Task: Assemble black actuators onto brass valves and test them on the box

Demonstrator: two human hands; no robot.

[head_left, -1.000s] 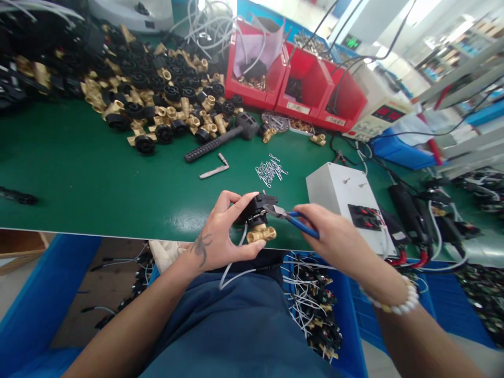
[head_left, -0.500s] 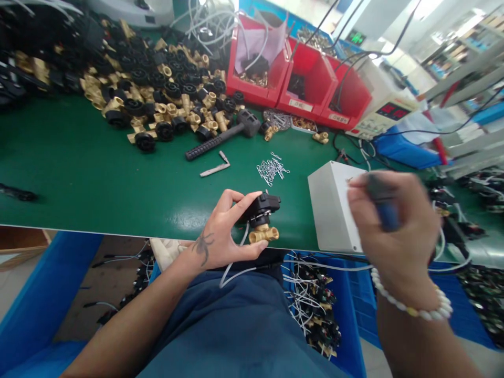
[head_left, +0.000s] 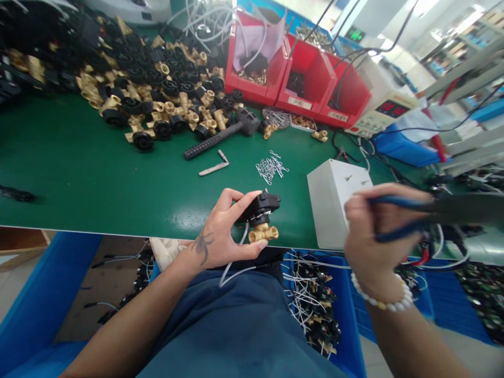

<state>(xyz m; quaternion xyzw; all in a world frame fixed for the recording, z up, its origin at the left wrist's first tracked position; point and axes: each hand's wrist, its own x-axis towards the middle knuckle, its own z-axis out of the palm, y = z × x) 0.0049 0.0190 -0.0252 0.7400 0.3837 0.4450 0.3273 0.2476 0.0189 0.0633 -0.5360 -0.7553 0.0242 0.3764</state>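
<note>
My left hand (head_left: 226,231) is closed around a motorized valve (head_left: 264,233), a brass body topped by a black housing, at the bench's front edge. A white cable runs from the valve down over my lap. On the right, my right hand (head_left: 378,236) grips blue-handled pliers (head_left: 405,202); their dark head points right and is smeared by motion. Beneath and left of that hand stands a light grey box (head_left: 328,205) with small switches on top. Beyond the valve lies a loose pile of metal spring clips (head_left: 271,168).
A black mallet (head_left: 224,137) and a bent metal piece (head_left: 216,165) lie on the green bench (head_left: 98,184). Many brass valve bodies (head_left: 169,107) are heaped at the back left. Red bins (head_left: 303,102) and a power supply (head_left: 388,110) stand behind. A blue crate (head_left: 352,320) sits below the edge.
My right hand has turned, swinging the pliers from a foreshortened view to pointing right, and their blue handles now show. My left hand and the valve have hardly moved.
</note>
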